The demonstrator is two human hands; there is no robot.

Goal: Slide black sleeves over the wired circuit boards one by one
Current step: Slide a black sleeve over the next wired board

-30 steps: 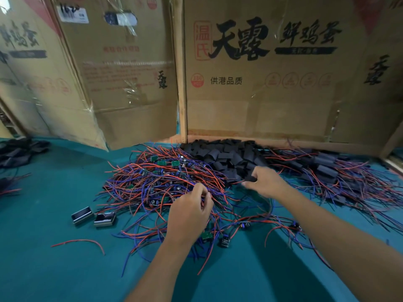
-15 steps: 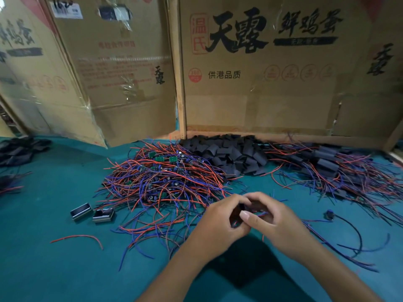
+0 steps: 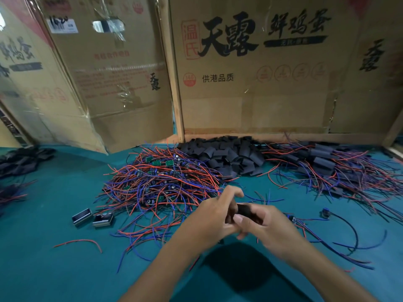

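Observation:
My left hand (image 3: 210,216) and my right hand (image 3: 267,227) meet above the green table, fingers curled round one black sleeve (image 3: 245,210) between them. The board inside is hidden; its wires trail right from my right hand. Behind my hands lies a heap of bare wired circuit boards (image 3: 161,182) with red and blue leads. A pile of loose black sleeves (image 3: 226,155) sits at the cardboard wall. To the right lies a heap of sleeved boards (image 3: 331,168).
Cardboard boxes (image 3: 250,83) wall off the back of the green table (image 3: 54,269). Two small metal cases (image 3: 92,217) lie left of the wire heap. A loose red wire (image 3: 80,241) lies near the front left. A black-leaded part (image 3: 326,213) lies at right. More dark sleeves (image 3: 21,160) sit far left.
My hands left the wire heap and the sleeve pile and came together near me. They now hold one black sleeve between them, a little higher than half a second ago.

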